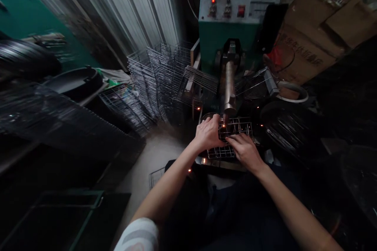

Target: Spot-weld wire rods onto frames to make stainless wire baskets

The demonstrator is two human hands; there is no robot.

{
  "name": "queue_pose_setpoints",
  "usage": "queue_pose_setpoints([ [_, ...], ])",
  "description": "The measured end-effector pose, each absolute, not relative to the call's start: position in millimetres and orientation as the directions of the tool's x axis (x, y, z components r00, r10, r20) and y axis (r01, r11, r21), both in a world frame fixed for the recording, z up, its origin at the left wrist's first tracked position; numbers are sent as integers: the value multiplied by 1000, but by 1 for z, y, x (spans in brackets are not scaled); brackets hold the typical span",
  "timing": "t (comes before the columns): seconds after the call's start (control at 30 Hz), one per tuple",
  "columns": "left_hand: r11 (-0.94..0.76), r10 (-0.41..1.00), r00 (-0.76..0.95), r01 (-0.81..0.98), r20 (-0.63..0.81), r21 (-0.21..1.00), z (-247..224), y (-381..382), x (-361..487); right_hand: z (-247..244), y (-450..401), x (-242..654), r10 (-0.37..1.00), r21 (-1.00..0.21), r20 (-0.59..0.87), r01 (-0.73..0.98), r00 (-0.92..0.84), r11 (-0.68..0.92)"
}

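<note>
A small wire basket [244,124] sits beneath the metal rod electrode [229,90] of a green spot welder [212,39]. Sparks glow at the electrode's tip and fly outward to both sides. My left hand [207,133] grips the basket's left side, fingers over the wires and thumb toward the middle. On the near right part my right hand [244,151] holds the wires, its fingertips close to my left thumb. Both hands are closed on the wire basket. What lies under the basket is mostly hidden.
Tall stacks of wire grids [160,82] stand left of the welder. A cardboard box [312,39] leans at the right, above a white-rimmed round container [293,92]. Black pan-like containers [73,80] rest at the left. A red light [213,0] glows on the control panel.
</note>
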State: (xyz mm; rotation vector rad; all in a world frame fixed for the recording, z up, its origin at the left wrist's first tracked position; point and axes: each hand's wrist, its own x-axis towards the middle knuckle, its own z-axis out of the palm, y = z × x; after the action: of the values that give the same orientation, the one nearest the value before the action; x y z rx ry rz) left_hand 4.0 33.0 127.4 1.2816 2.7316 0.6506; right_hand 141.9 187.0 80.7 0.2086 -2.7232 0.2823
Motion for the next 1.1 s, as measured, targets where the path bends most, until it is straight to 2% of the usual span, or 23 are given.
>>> queue_pose_setpoints([
  [0.3,600,739,-669,707,78,373,137,49,-24,82,198,110,28,-208,530,-98,-848,973],
  [0.5,593,746,-658,726,102,349,135,56,-40,82,214,105,47,-120,481,-13,-876,993],
  [0.63,586,756,-646,741,109,327,139,62,-56,87,220,94,42,-146,472,-31,-881,989],
  [0.8,555,784,-615,754,80,352,139,66,-64,90,219,85,50,-251,517,-95,-854,963],
  [0.97,450,819,-562,755,117,478,127,51,-72,102,222,103,76,-410,549,-189,-832,892],
  [1.03,379,809,-557,738,188,558,109,35,-78,106,225,122,136,-505,524,-177,-841,845],
  [1.1,327,778,-591,671,213,666,80,17,-81,107,228,144,263,-634,446,-95,-856,767],
])
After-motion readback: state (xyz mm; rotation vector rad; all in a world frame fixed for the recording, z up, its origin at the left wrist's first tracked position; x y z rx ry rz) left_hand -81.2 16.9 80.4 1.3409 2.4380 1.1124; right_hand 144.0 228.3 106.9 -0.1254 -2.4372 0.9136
